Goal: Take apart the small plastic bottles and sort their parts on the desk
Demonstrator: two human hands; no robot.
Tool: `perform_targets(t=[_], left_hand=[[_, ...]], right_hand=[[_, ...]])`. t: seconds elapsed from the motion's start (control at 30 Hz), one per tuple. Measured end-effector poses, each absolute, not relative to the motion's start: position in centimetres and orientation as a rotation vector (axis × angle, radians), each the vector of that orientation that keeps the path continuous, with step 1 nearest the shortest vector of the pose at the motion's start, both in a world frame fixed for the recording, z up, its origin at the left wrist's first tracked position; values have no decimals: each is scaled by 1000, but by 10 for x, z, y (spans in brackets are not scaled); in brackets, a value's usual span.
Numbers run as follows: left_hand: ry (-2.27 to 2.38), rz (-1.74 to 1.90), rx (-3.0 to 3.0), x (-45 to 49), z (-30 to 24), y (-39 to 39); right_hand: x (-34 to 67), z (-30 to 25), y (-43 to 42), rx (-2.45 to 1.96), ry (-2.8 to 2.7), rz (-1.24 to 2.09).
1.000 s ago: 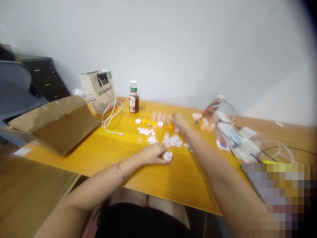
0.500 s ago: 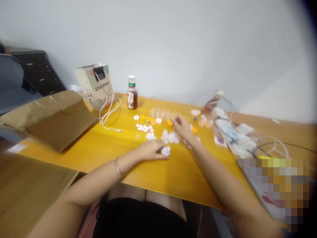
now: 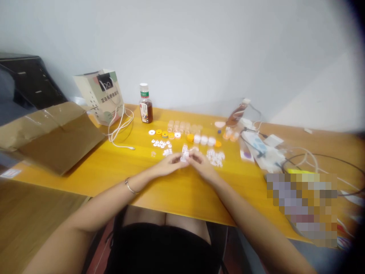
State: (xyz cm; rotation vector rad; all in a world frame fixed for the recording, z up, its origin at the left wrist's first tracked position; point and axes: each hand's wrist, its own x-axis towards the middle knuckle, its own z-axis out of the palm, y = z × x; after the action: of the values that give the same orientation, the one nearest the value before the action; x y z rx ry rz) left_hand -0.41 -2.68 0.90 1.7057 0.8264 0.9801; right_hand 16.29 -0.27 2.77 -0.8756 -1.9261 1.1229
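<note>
My left hand (image 3: 170, 164) is closed on a small white plastic part (image 3: 184, 156), pinched at the fingertips. From the other side, the fingers of my right hand (image 3: 203, 164) close on the same part, so the hands nearly meet. Whether a second small piece is between the fingers is too blurred to tell. Just beyond lie loose clear-white pieces (image 3: 195, 150), partly hidden by my hands. Another pile of clear pieces (image 3: 216, 157) is to the right of my right hand. White stemmed pieces (image 3: 161, 144) lie to the left.
Behind are rows of orange and white round caps (image 3: 171, 135) and clear peach-coloured containers (image 3: 181, 127). A bottle of dark liquid (image 3: 146, 110), a paper bag (image 3: 105, 99), a white cable (image 3: 121, 146) and a cardboard box (image 3: 57, 140) stand left. Right are another bottle (image 3: 237, 113) and a power strip (image 3: 261, 148).
My right hand has come back from the cap row to meet my left hand at the white part. My left hand has risen slightly in view. The camera view has shifted a little.
</note>
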Motion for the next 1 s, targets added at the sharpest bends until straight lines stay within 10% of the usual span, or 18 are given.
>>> perform_targets(t=[0.57, 1.0], left_hand=[[1254, 1213, 1969, 8, 15, -34], [968, 734, 2338, 15, 19, -52]], right_hand=[[156, 44, -19, -857, -1680, 1329], [169, 34, 2, -779, -1284, 1492]])
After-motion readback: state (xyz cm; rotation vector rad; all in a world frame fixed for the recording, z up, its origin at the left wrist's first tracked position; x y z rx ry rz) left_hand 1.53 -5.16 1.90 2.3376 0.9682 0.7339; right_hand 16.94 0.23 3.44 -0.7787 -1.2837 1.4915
